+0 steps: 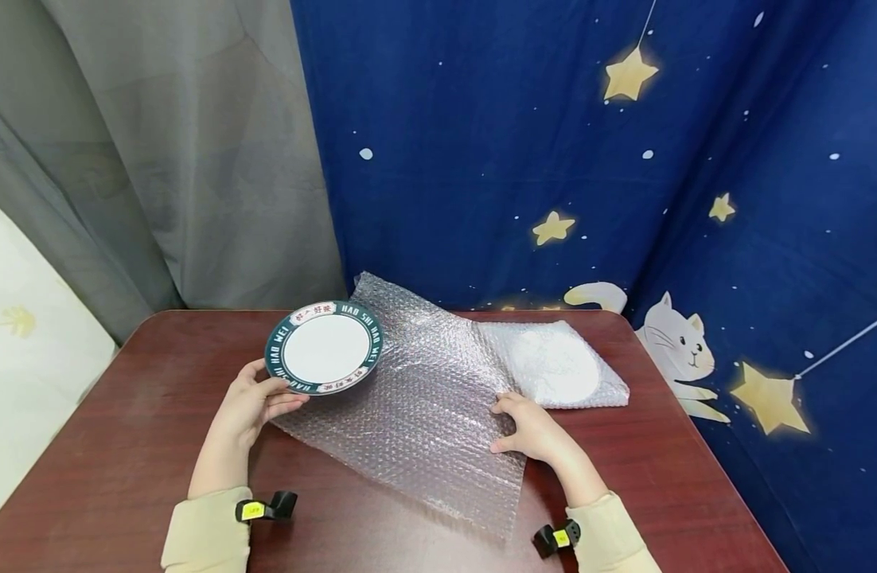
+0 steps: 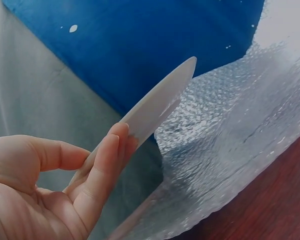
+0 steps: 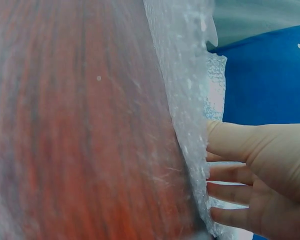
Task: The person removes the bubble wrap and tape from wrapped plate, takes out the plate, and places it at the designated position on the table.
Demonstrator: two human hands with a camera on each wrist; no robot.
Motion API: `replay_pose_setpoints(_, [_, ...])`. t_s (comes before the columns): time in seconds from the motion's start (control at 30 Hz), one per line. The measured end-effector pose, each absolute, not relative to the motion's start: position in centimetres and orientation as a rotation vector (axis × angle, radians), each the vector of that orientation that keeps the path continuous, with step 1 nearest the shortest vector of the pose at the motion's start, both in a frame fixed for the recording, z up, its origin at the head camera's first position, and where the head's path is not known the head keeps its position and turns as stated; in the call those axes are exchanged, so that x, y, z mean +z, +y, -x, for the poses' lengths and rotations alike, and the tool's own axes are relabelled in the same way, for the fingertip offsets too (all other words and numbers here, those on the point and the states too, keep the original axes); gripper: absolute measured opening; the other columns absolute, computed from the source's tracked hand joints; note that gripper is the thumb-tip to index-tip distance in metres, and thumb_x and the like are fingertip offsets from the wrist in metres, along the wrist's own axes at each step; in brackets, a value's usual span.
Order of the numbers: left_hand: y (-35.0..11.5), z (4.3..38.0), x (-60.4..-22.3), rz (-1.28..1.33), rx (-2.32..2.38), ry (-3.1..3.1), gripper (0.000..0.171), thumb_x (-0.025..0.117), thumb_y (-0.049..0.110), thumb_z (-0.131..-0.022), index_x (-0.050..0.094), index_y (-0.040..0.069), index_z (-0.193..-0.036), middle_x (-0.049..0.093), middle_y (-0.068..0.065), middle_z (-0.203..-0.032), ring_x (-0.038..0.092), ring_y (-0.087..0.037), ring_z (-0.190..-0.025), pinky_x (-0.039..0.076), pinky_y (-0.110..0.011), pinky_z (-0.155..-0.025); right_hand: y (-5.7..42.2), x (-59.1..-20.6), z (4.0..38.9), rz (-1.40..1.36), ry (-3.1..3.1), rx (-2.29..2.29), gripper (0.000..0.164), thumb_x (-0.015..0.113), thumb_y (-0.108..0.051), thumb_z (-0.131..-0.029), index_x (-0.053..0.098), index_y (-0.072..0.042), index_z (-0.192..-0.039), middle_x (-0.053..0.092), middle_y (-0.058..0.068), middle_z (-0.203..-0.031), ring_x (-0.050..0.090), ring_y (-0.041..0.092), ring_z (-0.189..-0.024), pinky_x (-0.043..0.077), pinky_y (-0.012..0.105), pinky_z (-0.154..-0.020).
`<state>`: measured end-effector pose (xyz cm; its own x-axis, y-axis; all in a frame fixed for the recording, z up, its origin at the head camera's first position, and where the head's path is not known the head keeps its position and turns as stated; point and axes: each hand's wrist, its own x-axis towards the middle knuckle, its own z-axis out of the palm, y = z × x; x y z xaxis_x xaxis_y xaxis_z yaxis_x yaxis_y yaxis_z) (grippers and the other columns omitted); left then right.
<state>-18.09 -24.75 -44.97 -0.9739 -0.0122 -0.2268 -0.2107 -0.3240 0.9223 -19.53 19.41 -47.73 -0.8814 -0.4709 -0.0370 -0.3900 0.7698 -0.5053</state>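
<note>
My left hand [image 1: 248, 406] pinches the near left rim of a round plate [image 1: 327, 349] with a white middle and a dark green lettered border. The plate is held tilted above a sheet of bubble wrap [image 1: 424, 414], and the left wrist view shows the plate [image 2: 160, 95] edge-on, thumb on one face and fingers on the other. Over at the sheet's right edge, my right hand [image 1: 532, 430] touches the wrap with thumb and fingers spread apart. In the right wrist view its fingertips meet the edge of the bubble wrap [image 3: 185, 115] and are partly hidden by it.
A bubble-wrapped bundle with a round white shape inside [image 1: 560, 366] lies on the right, beside the sheet. Everything rests on a reddish-brown table [image 1: 152, 446]. Behind its far edge hang a grey curtain [image 1: 216, 159] and a blue star-patterned curtain [image 1: 481, 159].
</note>
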Motion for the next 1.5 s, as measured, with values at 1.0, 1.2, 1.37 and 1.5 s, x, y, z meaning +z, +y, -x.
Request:
replay_pose_setpoints(1.0, [-28.2, 16.9, -44.9, 0.325, 2.617, 1.668, 0.051, 0.043, -0.006, -0.097, 0.014, 0.003, -0.139, 0.066, -0.008, -0.087, 0.071, -0.025, -0.074, 0.057, -0.035, -0.069, 19.6, -48.0, 19.6, 0.699, 2.795, -0.757, 0.055, 0.085, -0.025, -0.071, 0.063, -0.001, -0.116, 0.048, 0.022, -0.135, 0.045, 0.037, -0.125, 0.039, 0.049, -0.1])
replay_pose_setpoints(1.2, [-28.9, 16.8, -44.9, 0.343, 2.691, 1.6, 0.053, 0.042, -0.007, -0.097, 0.013, 0.003, -0.14, 0.064, -0.009, -0.088, 0.071, -0.027, -0.074, 0.056, -0.039, -0.07, 19.7, -48.0, 19.5, 0.705, 2.795, -0.757, 0.055, 0.085, -0.026, -0.071, 0.063, 0.0, -0.115, 0.048, 0.022, -0.135, 0.046, 0.037, -0.124, 0.04, 0.049, -0.099])
replay_pose_setpoints(1.37, [-29.4, 16.8, -44.9, 0.431, 2.722, 1.563, 0.062, 0.042, -0.006, -0.097, 0.003, 0.007, -0.144, 0.063, -0.009, -0.087, 0.07, -0.027, -0.074, 0.056, -0.039, -0.071, 19.7, -48.0, 19.5, 0.713, 2.794, -0.758, 0.055, 0.085, -0.026, -0.072, 0.063, 0.001, -0.115, 0.049, 0.023, -0.134, 0.047, 0.037, -0.123, 0.04, 0.049, -0.099])
replay_pose_setpoints(1.5, [-29.7, 16.7, -45.0, 0.478, 2.724, 1.559, 0.065, 0.042, -0.005, -0.098, -0.001, 0.01, -0.145, 0.064, -0.01, -0.085, 0.071, -0.027, -0.074, 0.056, -0.039, -0.071, 19.6, -47.9, 19.5, 0.706, 2.795, -0.752, 0.055, 0.085, -0.026, -0.072, 0.063, 0.0, -0.115, 0.048, 0.022, -0.135, 0.047, 0.036, -0.123, 0.04, 0.049, -0.099])
